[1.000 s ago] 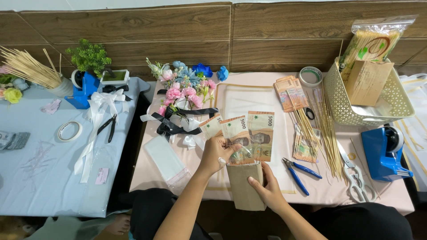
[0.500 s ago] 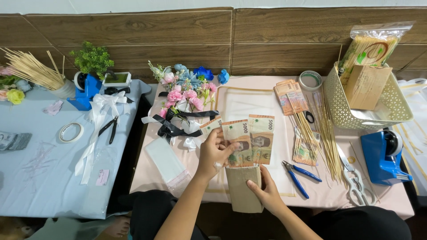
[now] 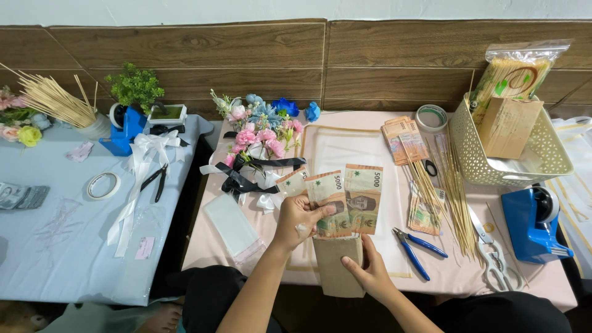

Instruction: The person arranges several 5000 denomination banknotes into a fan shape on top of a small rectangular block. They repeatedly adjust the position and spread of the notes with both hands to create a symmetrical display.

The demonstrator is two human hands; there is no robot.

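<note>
wood-panelled wall runs along the far side, and against it we see two tables side by side: a pale blue table (image 3: 55,246) on the left and a pink table (image 3: 542,283) on the right. we note the left hand (image 3: 299,219) closed on a fan of banknotes (image 3: 348,200), thumb across their front, holding them upright over the near middle of the pink table. we note the right hand (image 3: 370,274) just below, its fingers pinched on the lower part of a brown paper envelope (image 3: 336,265) that stands under the banknotes; the two hands are near each other but apart. far left of the hands lies a flower bouquet (image 3: 262,132) with black and white ribbons, and a clear plastic sleeve (image 3: 234,228) lies near it. right of the hands we find blue-handled pliers (image 3: 419,246), then a spread of bamboo skewers (image 3: 453,191), scissors (image 3: 493,253) and a blue tape dispenser (image 3: 533,225) at the right edge. a cream perforated basket (image 3: 530,166) sits far right, with a roll of tape (image 3: 431,117) and a second stack of banknotes (image 3: 404,137) beside it. on the blue table we see a tape ring (image 3: 102,185), black cutters (image 3: 154,180) and a cup of skewers (image 3: 55,102).
</note>
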